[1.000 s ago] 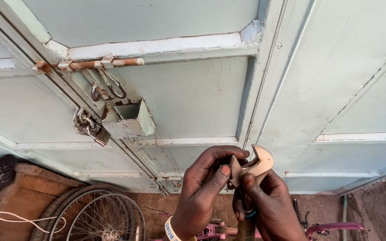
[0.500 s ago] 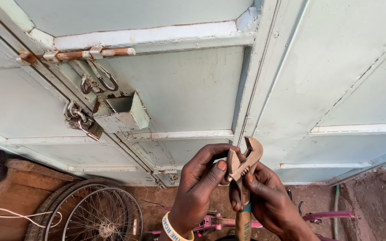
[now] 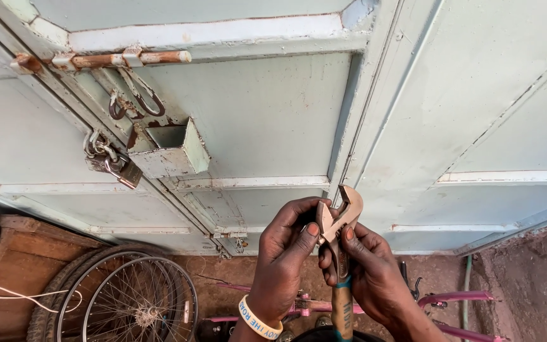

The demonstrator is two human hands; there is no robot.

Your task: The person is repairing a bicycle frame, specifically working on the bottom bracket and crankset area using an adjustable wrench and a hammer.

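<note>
I hold an adjustable wrench (image 3: pixel 342 221) upright in front of me, its rusty brown jaws pointing up and its blue-banded handle running down. My right hand (image 3: pixel 365 272) wraps around the neck and handle, thumb near the jaw. My left hand (image 3: pixel 284 253), with a white wristband, pinches the side of the wrench head between thumb and fingers.
A pale blue metal gate (image 3: pixel 273 114) fills the view, with a rusty sliding bolt (image 3: pixel 109 60), a padlock (image 3: pixel 118 166) and a small metal box (image 3: pixel 172 151). Below lie a bicycle wheel (image 3: pixel 128 297), a pink bicycle frame (image 3: pixel 451 297) and a wooden board (image 3: pixel 14 266).
Both hands and the wrench have stayed together, shifting slightly right and down in view. The camera moved, so the gate's bolt and padlock sit a little differently.
</note>
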